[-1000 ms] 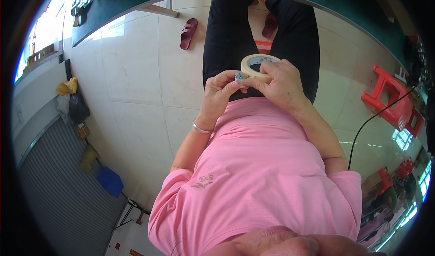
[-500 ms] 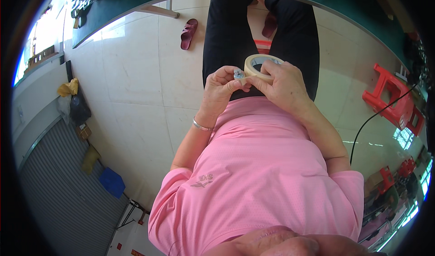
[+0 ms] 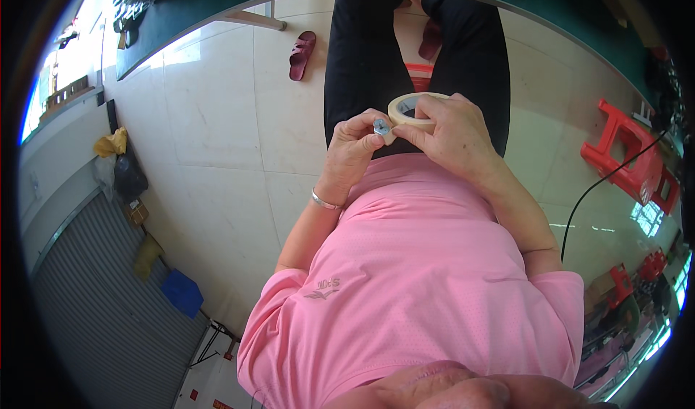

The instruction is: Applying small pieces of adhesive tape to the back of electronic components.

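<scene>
In front of my waist, my left hand pinches a small piece with a shiny grey, metal-looking end. Pale tape lies around the piece below that end; its exact kind is too small to tell. My right hand grips a roll of cream masking tape, with fingers hooked into its core and the thumb against the rim. The roll sits just beyond the small piece, and the thumb almost meets the left fingers. A short stretch of tape seems to join roll and piece.
A dark green table curves across the far side, over my legs. One dark red slipper lies on the tiled floor. At right stand red plastic stools, with a black cable hanging nearby. Bags and a blue bin line the left wall.
The small piece has turned slightly in my left fingers, showing more of its grey end. The tape roll has tilted and shifted slightly with my right hand.
</scene>
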